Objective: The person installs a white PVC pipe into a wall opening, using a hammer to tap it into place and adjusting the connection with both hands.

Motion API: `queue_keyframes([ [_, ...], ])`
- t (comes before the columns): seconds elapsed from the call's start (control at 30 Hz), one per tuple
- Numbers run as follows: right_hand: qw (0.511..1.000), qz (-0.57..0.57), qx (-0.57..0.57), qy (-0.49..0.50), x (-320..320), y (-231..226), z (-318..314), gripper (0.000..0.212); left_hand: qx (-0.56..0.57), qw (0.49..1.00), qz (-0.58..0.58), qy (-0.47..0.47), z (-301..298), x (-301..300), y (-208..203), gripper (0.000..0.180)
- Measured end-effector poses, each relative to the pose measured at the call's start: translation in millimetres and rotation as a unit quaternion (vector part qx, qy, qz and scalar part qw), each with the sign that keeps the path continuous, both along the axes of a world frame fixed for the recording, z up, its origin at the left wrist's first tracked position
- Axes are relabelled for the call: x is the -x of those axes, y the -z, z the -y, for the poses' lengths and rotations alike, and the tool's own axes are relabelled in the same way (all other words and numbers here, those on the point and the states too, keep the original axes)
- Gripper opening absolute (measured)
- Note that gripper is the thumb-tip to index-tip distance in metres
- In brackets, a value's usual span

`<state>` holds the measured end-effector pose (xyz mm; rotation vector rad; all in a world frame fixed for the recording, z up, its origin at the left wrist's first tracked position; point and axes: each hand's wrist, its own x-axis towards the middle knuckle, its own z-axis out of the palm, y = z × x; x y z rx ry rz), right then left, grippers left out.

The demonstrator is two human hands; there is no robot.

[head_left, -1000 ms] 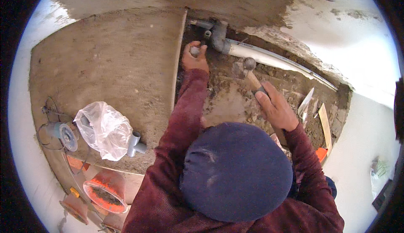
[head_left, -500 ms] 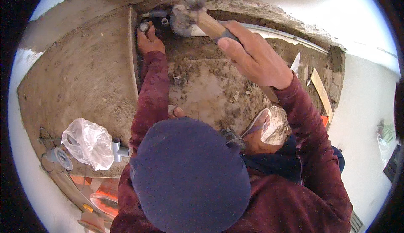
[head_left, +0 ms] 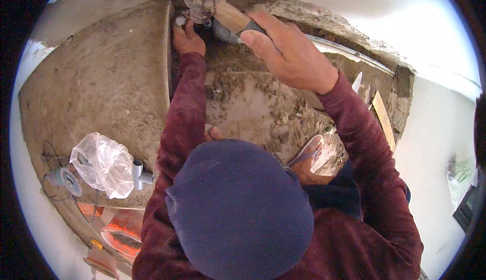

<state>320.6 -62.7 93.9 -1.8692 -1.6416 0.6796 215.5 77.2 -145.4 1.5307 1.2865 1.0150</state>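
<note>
My right hand (head_left: pixel 291 52) is wrapped round the dark grip of a hammer (head_left: pixel 230 16) with a wooden handle. Its greyish head, smeared by motion, is raised above and just right of my left hand. Down in the far left corner of the dug-out hollow, my left hand (head_left: pixel 189 40) is closed, its fingers round a small thing with a pale round end (head_left: pixel 180 21); what it is I cannot make out. The hammer and my right hand partly cover a grey-white pipe (head_left: pixel 349 57) along the far wall.
A thin raised edge (head_left: pixel 169 52) borders the hollow on the left. To its left lie a clear plastic bag (head_left: pixel 104 163), a grey pipe tee (head_left: pixel 142 174) and an angle grinder (head_left: pixel 68 180). An orange bucket (head_left: pixel 124 229) is nearby. A wooden strip (head_left: pixel 383 120) leans at right.
The hammer and my right hand have moved left and toward the far wall. My left hand keeps its hold in the corner. The whole view has shifted slightly.
</note>
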Motion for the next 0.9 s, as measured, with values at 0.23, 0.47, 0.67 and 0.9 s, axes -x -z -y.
queue_keyframes([
  [0.23, 0.992, 0.052, -0.104, -0.039, 20, 5, -39, 0.032, 0.012, 1.000, -0.006, 0.025, -9, 0, 32, 0.025],
  [0.47, 0.987, 0.155, 0.034, -0.027, 16, 54, -53, 0.035, -0.011, 0.998, 0.015, 0.052, -5, -8, 43, 0.024],
  [0.67, 0.993, 0.106, 0.026, -0.050, 26, 22, -61, 0.033, 0.006, 0.999, -0.011, 0.051, -7, 11, 45, 0.025],
  [0.9, 0.989, 0.149, -0.006, -0.022, 15, 49, -47, 0.033, 0.019, 0.998, -0.006, 0.060, 5, -9, 10, 0.025],
])
